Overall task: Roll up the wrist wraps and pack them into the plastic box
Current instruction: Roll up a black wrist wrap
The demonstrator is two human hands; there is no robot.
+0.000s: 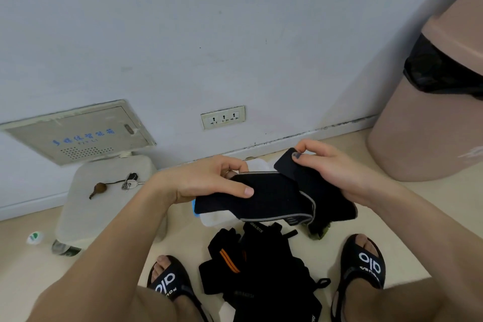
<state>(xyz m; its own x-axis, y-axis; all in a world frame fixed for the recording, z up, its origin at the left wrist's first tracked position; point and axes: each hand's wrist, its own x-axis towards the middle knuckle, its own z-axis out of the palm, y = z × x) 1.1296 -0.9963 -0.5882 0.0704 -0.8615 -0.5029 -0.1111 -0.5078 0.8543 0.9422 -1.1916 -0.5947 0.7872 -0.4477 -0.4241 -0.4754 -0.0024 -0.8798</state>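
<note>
A: In the head view, which step was in hand?

B: The rolling had barely begun, I'd judge. The left hand [209,180] gripped one end of a black wrist wrap [271,196], thumb pressed flat on top, fingers curled beneath. The right hand [329,170] pinched the wrap's dark end tab [287,162] between thumb and forefinger. The wrap hung stretched between them, above the floor.

A: And the box?

B: A pale, translucent plastic box [217,218] seemed to lie under the wrap; only slivers showed, so I couldn't be sure of its shape or opening. More wraps sat in a black pile [261,269] between the sandalled feet.

A: What did the next move call for?

B: Probably turning the tab end inward and winding tightly toward the left hand, keeping the grey-trimmed edges aligned.

A: Room to work?

B: Hemmed in. The wall [235,34] stood close ahead, a tan bin [418,125] crowded the right, and a white stool [104,191] with keys [129,181] sat left. The free space was above the pile.
</note>
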